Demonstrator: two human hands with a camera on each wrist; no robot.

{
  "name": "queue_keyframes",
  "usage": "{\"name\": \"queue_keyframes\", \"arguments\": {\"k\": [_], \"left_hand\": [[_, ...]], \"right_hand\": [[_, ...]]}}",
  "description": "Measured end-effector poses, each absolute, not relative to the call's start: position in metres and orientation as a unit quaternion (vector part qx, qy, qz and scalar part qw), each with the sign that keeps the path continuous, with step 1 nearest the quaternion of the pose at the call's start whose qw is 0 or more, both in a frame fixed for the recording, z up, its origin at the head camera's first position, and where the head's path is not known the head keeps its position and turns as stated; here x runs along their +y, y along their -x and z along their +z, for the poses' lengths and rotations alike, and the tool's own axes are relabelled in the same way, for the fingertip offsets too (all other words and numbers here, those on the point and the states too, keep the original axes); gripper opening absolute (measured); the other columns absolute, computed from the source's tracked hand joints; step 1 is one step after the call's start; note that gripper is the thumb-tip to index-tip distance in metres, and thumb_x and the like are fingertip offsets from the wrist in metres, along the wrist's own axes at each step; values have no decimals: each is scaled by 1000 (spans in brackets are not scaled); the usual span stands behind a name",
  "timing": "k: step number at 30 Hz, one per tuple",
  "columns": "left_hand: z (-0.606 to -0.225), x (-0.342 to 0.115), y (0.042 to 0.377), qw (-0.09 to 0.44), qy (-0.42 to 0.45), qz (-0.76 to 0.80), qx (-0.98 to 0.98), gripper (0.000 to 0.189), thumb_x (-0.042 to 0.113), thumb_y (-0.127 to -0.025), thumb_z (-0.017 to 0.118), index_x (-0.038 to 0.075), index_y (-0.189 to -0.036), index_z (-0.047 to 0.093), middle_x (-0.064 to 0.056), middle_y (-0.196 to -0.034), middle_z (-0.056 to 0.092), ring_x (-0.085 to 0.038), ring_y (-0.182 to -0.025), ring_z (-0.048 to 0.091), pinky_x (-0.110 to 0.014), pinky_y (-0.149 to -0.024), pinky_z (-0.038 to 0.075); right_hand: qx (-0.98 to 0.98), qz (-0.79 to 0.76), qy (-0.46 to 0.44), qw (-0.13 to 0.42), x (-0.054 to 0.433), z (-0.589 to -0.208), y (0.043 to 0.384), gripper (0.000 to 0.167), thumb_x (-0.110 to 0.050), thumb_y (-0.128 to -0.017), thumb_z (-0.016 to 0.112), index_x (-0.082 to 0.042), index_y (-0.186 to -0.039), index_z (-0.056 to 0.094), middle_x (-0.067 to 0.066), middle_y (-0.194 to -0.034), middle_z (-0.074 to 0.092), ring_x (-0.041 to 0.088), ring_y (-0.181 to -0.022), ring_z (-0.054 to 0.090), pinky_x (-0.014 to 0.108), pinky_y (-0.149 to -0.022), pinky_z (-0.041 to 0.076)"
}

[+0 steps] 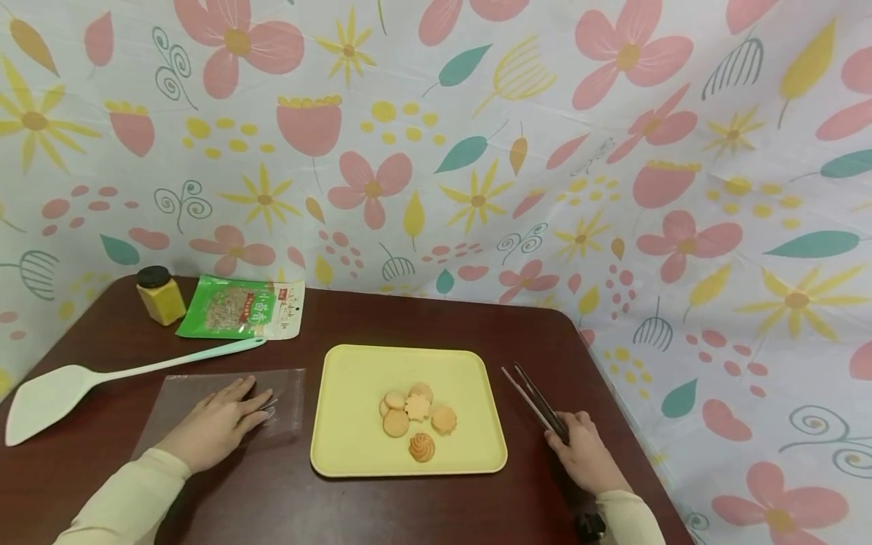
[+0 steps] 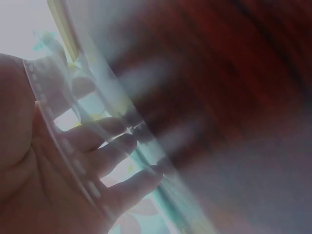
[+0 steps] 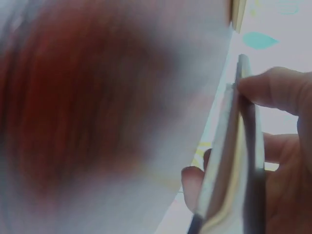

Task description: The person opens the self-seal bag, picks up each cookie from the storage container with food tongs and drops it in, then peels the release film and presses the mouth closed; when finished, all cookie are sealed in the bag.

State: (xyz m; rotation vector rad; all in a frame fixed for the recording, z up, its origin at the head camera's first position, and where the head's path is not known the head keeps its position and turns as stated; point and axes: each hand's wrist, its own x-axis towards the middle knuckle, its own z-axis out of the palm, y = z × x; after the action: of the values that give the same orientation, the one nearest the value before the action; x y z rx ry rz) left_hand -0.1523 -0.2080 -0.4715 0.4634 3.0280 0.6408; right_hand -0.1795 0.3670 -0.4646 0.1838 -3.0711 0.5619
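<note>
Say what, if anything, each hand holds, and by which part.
The right hand holds the tongs by their arms, toward the end nearer the person. The left hand rests on the clear plastic bag, with no grip visible.

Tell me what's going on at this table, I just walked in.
A person's left hand rests on a clear plastic bag on the dark table. Their right hand holds tongs to the right of a yellow tray. Several cookies sit on the tray, and the tongs aren't touching them. A spatula, a yellow jar and a green packet are over on the left.
</note>
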Motion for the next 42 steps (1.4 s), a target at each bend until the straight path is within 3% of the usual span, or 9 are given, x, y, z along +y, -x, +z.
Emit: {"name": "queue_keyframes", "arguments": {"k": [10, 14, 19, 20, 25, 27, 29, 37, 42], "left_hand": [[-466, -208, 151, -17, -153, 199, 968, 45, 28, -97, 59, 5, -136, 57, -33, -143, 40, -50, -132, 36, -73, -96, 31], [-466, -208, 152, -39, -165, 196, 966, 45, 25, -96, 61, 3, -136, 57, -34, -140, 43, -49, -128, 42, -70, -95, 35], [-467, -208, 151, -62, -177, 200, 962, 45, 22, -96, 62, -1, -134, 58, -34, -137, 46, -49, -122, 49, -66, -94, 40], [-468, -208, 151, -66, -178, 201, 961, 44, 22, -96, 62, -1, -134, 58, -34, -136, 47, -49, -121, 50, -66, -94, 40], [-468, -207, 150, -83, -186, 199, 959, 43, 21, -96, 63, 0, -133, 59, -33, -133, 51, -48, -115, 55, -63, -91, 44], [-468, -207, 150, -87, -187, 198, 958, 42, 20, -95, 64, 1, -133, 59, -32, -133, 51, -48, -113, 57, -62, -90, 45], [-468, -207, 150, -89, -189, 196, 958, 42, 19, -95, 65, 1, -133, 59, -32, -132, 52, -48, -112, 57, -61, -89, 47], [-468, -206, 150, -94, -190, 192, 958, 41, 20, -95, 64, 3, -132, 60, -31, -133, 52, -46, -119, 53, -63, -90, 45], [-467, -205, 150, -94, -192, 193, 958, 41, 21, -95, 64, 2, -131, 61, -30, -132, 53, -45, -119, 54, -62, -91, 45]], "right_hand": [[-975, 204, -51, 70, 358, -458, 175, 49, -27, -101, 54, 2, -140, 45, 19, -115, 45, 27, -91, 54, 48, -78, 48], [-973, 209, -58, 81, 352, -455, 173, 50, -31, -101, 53, -3, -142, 45, 23, -123, 53, 40, -105, 58, 58, -84, 47], [-970, 221, -69, 79, 342, -450, 170, 53, -38, -102, 50, -10, -147, 42, 26, -139, 49, 52, -130, 38, 70, -95, 36], [-969, 224, -71, 79, 340, -449, 169, 54, -39, -102, 50, -10, -147, 42, 25, -135, 53, 50, -130, 39, 69, -94, 37], [-957, 263, -86, 87, 325, -445, 166, 55, -43, -100, 53, -9, -143, 46, 6, -109, 64, 26, -105, 62, 45, -82, 52], [-953, 276, -91, 86, 318, -443, 165, 53, -44, -98, 55, -11, -139, 48, -2, -103, 62, 14, -89, 62, 34, -71, 52], [-952, 277, -98, 84, 312, -440, 163, 51, -46, -96, 57, -14, -136, 51, -7, -100, 61, 8, -84, 60, 29, -67, 51], [-956, 239, -149, 79, 292, -436, 159, 42, -38, -92, 68, -20, -129, 60, -20, -95, 61, -1, -81, 59, 28, -68, 50], [-957, 222, -174, 61, 288, -437, 157, 38, -40, -91, 68, -24, -126, 63, -24, -84, 53, -3, -70, 49, 24, -61, 43]]}}
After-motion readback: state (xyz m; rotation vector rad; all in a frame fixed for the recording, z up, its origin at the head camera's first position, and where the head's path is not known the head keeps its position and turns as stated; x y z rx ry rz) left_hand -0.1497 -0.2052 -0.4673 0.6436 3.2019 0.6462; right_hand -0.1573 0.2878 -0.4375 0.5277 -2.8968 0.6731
